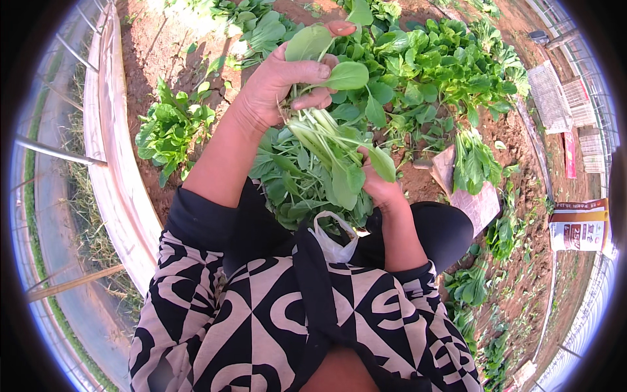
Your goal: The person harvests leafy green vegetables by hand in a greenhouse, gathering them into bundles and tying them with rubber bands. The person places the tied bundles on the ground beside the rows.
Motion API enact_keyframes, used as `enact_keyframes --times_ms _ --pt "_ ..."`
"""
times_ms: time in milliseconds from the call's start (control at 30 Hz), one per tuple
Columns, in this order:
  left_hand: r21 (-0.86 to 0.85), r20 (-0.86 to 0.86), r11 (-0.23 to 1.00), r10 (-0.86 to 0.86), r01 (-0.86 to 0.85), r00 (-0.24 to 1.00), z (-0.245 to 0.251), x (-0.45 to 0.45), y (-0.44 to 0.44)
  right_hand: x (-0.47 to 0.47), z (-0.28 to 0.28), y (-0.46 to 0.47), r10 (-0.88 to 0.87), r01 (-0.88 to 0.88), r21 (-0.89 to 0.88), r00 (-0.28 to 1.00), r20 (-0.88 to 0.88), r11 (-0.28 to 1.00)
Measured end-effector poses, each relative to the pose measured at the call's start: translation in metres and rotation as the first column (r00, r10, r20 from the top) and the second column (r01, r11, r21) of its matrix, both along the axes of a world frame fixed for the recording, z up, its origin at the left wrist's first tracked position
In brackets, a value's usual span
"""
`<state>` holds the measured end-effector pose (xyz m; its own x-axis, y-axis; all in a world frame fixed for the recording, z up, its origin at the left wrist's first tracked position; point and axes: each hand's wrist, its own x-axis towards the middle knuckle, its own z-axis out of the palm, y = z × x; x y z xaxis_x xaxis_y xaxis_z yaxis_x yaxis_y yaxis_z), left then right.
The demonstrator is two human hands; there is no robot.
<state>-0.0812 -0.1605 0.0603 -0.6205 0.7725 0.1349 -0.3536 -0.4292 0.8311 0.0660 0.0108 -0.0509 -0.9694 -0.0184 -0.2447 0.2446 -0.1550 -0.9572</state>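
Observation:
My left hand [303, 73] is closed around a leafy green plant [349, 76], its broad leaves sticking out between thumb and fingers. Just below it, a bunch of leafy greens [323, 137] with pale stems slants down to the right, its root ends close under my left palm. My right hand [379, 183] grips the leafy side of this bunch; leaves partly hide the fingers. Beneath both hands lies a heap of loose greens [289, 171] between my knees. A white plastic bag [335, 242] is at my waist, its loop handle standing up.
Growing greens [431, 63] fill the soil ahead, with another clump [171, 127] at left. A bundle of greens [475, 161] rests on a flat board [472, 206] by my right knee. Plastic crates [549, 98] and a printed sack [578, 225] stand far right. White sheeting [115, 147] edges the left.

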Motion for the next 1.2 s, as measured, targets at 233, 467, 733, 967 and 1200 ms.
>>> enact_keyframes --times_ms 233,467,733,967,1200 --pt "-0.006 0.092 0.960 0.279 -0.280 0.956 0.000 -0.028 -0.024 -0.002 0.000 0.025 -0.296 0.291 -0.121 0.955 -0.027 0.949" --pt "-0.824 -0.521 0.480 -0.432 -0.302 0.736 -0.057 -0.011 -0.001 -0.007 -0.006 0.034 -0.475 0.499 0.030 0.840 -0.264 0.866" --pt "-0.518 -0.054 0.855 0.009 -0.036 0.998 -0.044 0.035 0.043 -0.014 0.003 0.018 -0.228 0.585 0.736 0.811 -0.539 0.341" --pt "-0.669 0.042 0.743 0.005 0.025 0.999 -0.021 0.004 0.017 -0.009 0.000 0.032 -0.248 0.565 0.758 0.825 -0.508 0.327" --pt "-0.717 -0.144 0.696 -0.098 -0.036 0.985 -0.001 -0.023 -0.027 -0.009 -0.017 0.038 -0.359 0.584 0.634 0.812 -0.460 0.508"
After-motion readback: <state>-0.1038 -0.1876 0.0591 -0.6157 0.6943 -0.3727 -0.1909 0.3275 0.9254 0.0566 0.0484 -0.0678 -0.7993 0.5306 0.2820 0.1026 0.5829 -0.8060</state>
